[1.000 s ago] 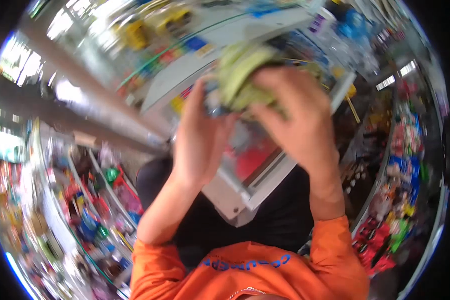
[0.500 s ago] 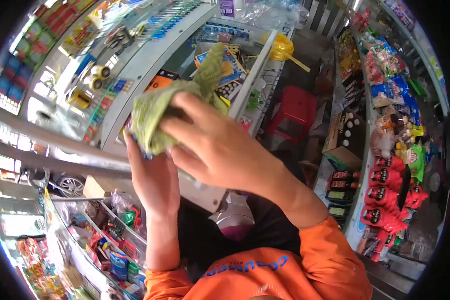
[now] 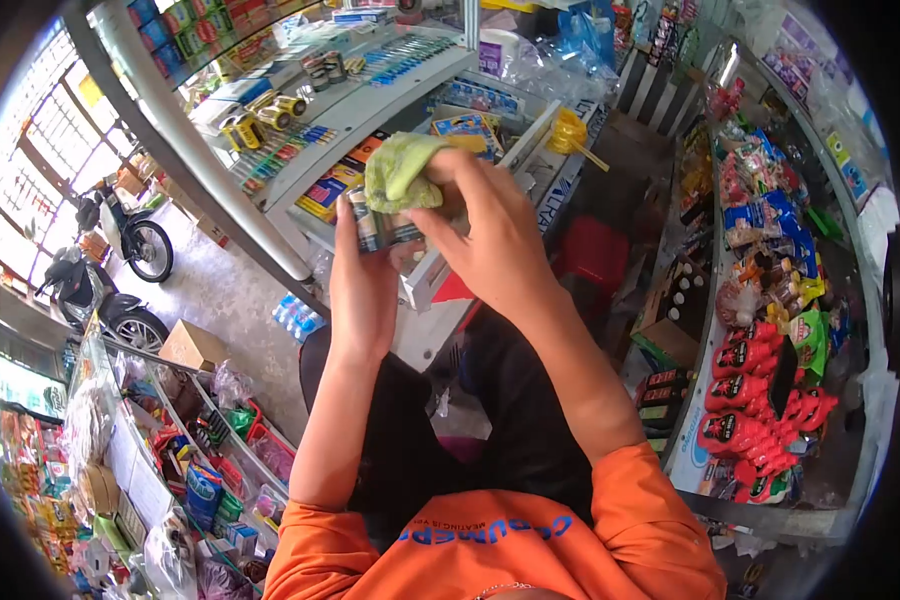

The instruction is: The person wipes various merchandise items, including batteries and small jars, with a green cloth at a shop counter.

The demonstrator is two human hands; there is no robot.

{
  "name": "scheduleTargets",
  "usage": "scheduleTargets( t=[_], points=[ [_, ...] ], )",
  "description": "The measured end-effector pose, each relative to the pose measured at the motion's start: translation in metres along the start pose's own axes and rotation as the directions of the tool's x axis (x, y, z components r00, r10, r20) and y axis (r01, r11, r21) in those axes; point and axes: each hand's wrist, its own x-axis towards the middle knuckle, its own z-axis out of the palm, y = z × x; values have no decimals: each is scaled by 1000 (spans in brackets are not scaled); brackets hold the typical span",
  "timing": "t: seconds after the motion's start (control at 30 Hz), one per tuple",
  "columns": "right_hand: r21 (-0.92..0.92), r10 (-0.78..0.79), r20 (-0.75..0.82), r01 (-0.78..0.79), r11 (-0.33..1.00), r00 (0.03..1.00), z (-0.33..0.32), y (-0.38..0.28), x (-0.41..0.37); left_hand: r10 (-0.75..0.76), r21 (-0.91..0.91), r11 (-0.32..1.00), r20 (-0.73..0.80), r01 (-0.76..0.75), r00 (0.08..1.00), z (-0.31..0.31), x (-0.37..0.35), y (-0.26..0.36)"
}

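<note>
Spanning the space ahead of the person, the desk carries assorted packaged goods. Above its near end, the hands are close together, both occupied. The right hand grips the green cloth, bunched against the cylindrical items. The left hand supports these items; their labels are illegible. Blue pens lie beyond.

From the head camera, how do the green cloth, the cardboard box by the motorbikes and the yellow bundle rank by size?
1. Green cloth
2. Cardboard box
3. Yellow bundle
The cloth looks largest partly because it's nearer.
</note>
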Motion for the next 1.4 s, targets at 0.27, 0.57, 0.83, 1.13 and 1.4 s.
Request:
scheduleTargets(
  t=[0.27, 0.57, 0.83, 1.13, 1.4],
  points=[
    [-286, -348, -127, 302, 910, 929, 24, -23, 38, 75, -178, 983, 210, -37, 975, -11, 10, 30],
    [-131, -455, -34, 447, 885, 890, 97, 17, 127, 166, -95, 981, -22, -168, 986, -6, 92, 61],
    [159, -272, 132, 251, 955, 953, 118, 63, 101, 149, 13, 989, -117, -149, 982, -54, 102, 54],
    [172, -315, 260, 277, 945, 913, 101, 57, 88, 135, 163, 978, -35, -127, 990, -56, 94, 48],
    [124, -297, 248, 274, 954, 922, 96, 50, 78, 171, 276, 948, -26, -157, 985, -47, 87, 48]
  ],
)
